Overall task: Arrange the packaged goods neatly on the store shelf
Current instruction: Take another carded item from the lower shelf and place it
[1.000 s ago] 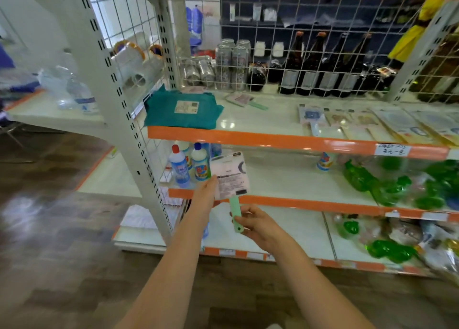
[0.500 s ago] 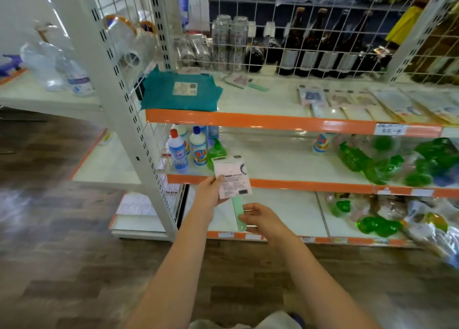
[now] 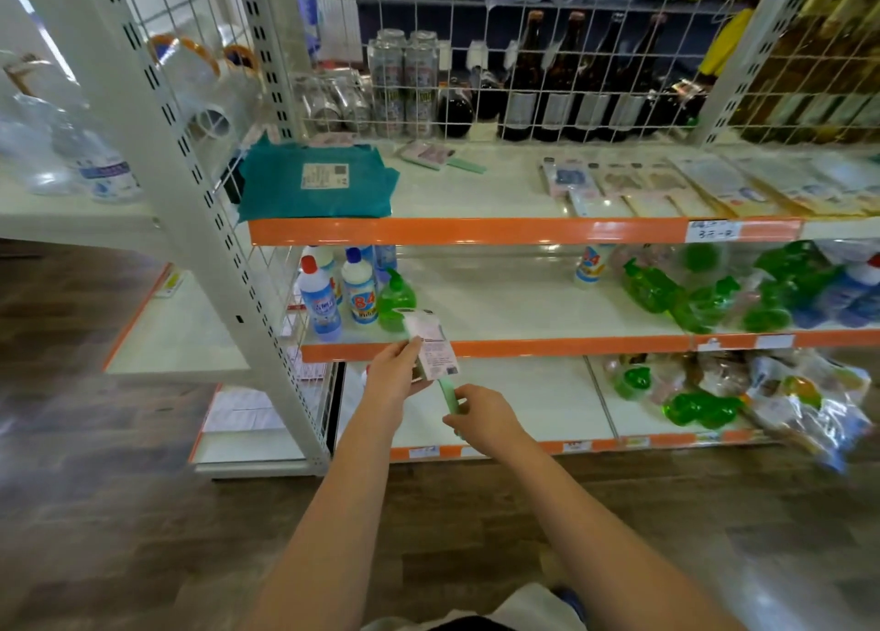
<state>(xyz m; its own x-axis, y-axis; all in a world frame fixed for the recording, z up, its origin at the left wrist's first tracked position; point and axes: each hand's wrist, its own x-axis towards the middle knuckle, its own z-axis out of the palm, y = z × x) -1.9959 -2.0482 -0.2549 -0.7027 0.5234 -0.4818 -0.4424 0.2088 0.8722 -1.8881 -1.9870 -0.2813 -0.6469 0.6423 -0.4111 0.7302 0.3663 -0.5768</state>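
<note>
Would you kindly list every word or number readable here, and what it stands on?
"84": bleach bottle on the middle shelf.
"84", partly cut off: a second bottle further right.
Price tag, teal packet's label, and the card pack in the left hand and right hand: too blurred.

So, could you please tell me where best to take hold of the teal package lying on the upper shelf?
Take the teal package by its front edge, coming from the aisle side. It lies flat with that edge at the shelf lip, while the wire grid stands behind, so fingers probably slide under most easily there.
</note>
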